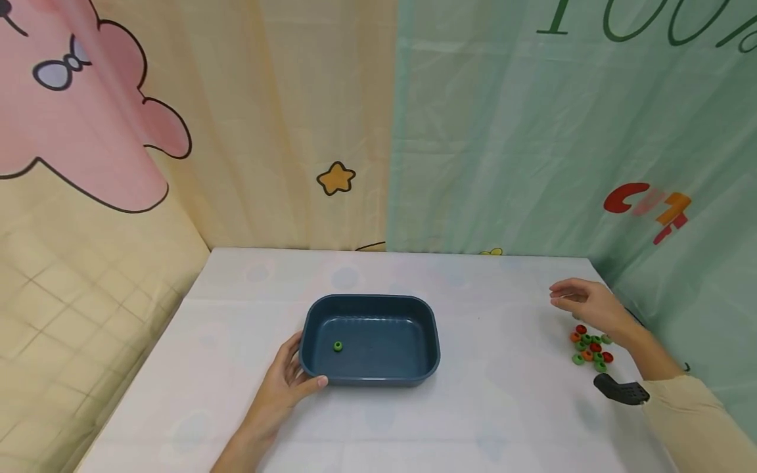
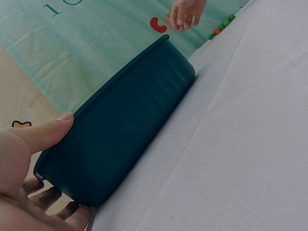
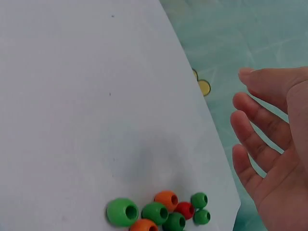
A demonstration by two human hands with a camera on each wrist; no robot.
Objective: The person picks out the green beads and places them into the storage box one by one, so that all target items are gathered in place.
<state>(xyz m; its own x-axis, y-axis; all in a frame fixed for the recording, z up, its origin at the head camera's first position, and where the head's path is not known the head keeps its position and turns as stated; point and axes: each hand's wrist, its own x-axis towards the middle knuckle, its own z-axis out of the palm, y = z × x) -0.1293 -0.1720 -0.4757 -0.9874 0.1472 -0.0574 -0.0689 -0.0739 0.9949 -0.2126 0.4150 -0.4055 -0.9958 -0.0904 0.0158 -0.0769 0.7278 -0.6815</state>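
Note:
My left hand (image 1: 276, 389) grips the left front corner of a dark blue rectangular tray (image 1: 378, 380), thumb over the rim and fingers against the outer side. The left wrist view shows the tray wall (image 2: 120, 115) close up, with fingertips under its near end. One green bead (image 1: 338, 346) lies inside the tray, left of its middle. On the far right, my right hand (image 1: 591, 305) hovers above the table just beyond a cluster of red, orange and green beads (image 1: 595, 348). Its fingers (image 3: 255, 120) are loosely bent and apart from the thumb, with nothing between them.
A white patterned cloth covers the table (image 1: 473, 407). Behind it hang a cream curtain (image 1: 284, 131) and a green curtain (image 1: 497, 131). A black strap-like piece (image 1: 621, 389) sits by the right sleeve (image 1: 692, 420), near the beads.

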